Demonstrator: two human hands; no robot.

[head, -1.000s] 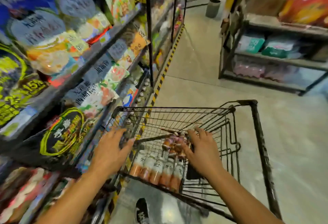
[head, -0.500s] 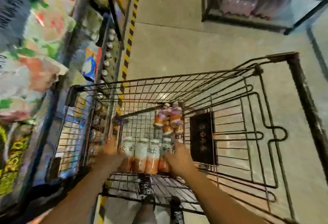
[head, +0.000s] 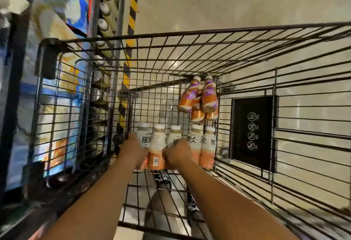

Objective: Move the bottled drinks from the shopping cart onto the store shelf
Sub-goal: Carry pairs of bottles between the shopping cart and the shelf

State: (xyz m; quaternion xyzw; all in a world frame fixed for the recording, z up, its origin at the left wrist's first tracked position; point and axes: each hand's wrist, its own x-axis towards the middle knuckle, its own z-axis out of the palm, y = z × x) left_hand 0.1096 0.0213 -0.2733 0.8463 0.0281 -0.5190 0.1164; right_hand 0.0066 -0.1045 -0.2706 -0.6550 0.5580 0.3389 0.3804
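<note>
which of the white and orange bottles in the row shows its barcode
The second bottle from the left, between the left hand and the right hand; the other bottles in the row show black characters or are hidden.

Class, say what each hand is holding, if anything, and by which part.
Left hand grips the leftmost bottle, right hand the third bottle, both around the lower body.

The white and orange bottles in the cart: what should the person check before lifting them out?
1. Left hand grips a bottle in the white and orange row: ok.
2. Right hand grips another: ok.
3. Neighbouring bottles free to stay behind: cannot tell, they stand touching.
4. Purple and orange bottles lie apart from the row: ok.
5. Room on the store shelf: cannot tell, blurred.
</note>
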